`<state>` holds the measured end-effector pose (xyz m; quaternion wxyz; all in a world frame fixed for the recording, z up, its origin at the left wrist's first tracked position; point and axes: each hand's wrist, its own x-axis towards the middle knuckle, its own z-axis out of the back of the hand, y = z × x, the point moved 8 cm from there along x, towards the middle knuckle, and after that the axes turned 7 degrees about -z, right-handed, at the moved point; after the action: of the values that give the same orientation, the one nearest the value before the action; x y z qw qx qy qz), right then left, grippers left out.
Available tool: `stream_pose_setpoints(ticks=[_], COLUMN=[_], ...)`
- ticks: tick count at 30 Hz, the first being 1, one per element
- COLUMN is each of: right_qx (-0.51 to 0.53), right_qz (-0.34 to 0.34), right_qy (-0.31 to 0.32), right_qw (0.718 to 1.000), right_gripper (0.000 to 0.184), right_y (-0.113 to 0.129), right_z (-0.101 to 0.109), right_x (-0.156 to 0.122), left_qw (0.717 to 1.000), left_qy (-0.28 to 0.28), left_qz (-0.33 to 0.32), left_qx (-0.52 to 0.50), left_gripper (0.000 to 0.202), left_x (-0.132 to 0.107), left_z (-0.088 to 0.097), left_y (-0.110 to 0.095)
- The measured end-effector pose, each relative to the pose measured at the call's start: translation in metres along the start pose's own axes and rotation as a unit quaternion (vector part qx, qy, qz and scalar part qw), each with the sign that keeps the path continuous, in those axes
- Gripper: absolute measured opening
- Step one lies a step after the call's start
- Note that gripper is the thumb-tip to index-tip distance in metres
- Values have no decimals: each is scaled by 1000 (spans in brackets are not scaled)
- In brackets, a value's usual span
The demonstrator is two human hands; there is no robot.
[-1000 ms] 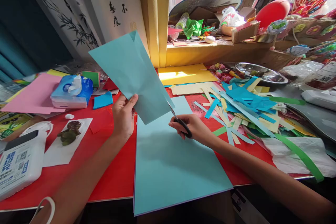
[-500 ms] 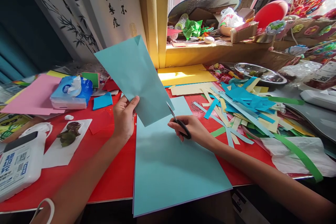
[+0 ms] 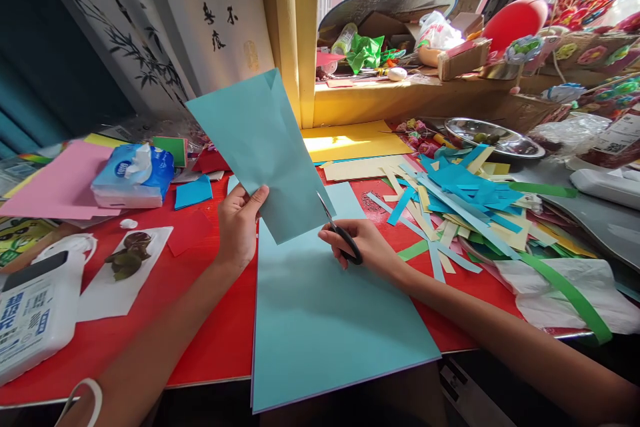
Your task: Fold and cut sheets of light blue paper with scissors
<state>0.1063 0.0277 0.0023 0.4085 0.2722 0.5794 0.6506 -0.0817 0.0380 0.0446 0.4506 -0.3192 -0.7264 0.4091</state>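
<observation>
My left hand (image 3: pixel 243 221) pinches the lower left edge of a light blue paper sheet (image 3: pixel 260 153), thumb on its front face. The sheet is held up at a tilt above the table. My right hand (image 3: pixel 353 245) grips black-handled scissors (image 3: pixel 347 240), their blades pointing up and left at the sheet's lower right corner. Whether the blades are parted I cannot tell. Beneath both hands lies a large stack of light blue sheets (image 3: pixel 340 327), reaching past the table's front edge.
Cut paper strips (image 3: pixel 465 193) are heaped on the red table (image 3: pixel 215 333) at right, before a metal bowl (image 3: pixel 495 138). At left are a tissue pack (image 3: pixel 133 177), a white plastic container (image 3: pixel 40 313) and a napkin (image 3: pixel 127 280) with dark peels. Yellow paper (image 3: pixel 356 143) lies by the windowsill.
The held sheet has moved slightly right, with its lower right corner further across the scissor blades. The right hand stays nearly in place, and the view has shifted a little.
</observation>
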Motion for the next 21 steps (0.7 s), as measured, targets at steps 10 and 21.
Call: stream_pose_setpoints(ticks=[10, 21], right_qx=[9, 24], right_qz=[-6, -5], right_qy=[-13, -25], right_qw=[1000, 999], right_gripper=[32, 38], right_y=[2, 2], right_z=[2, 3], right_x=[0, -1], left_qw=[1000, 1000], left_qy=[17, 16], left_qz=[5, 16], left_qx=[4, 18], left_gripper=[11, 15], left_x=[-2, -4], left_z=[-4, -4], left_y=[0, 2])
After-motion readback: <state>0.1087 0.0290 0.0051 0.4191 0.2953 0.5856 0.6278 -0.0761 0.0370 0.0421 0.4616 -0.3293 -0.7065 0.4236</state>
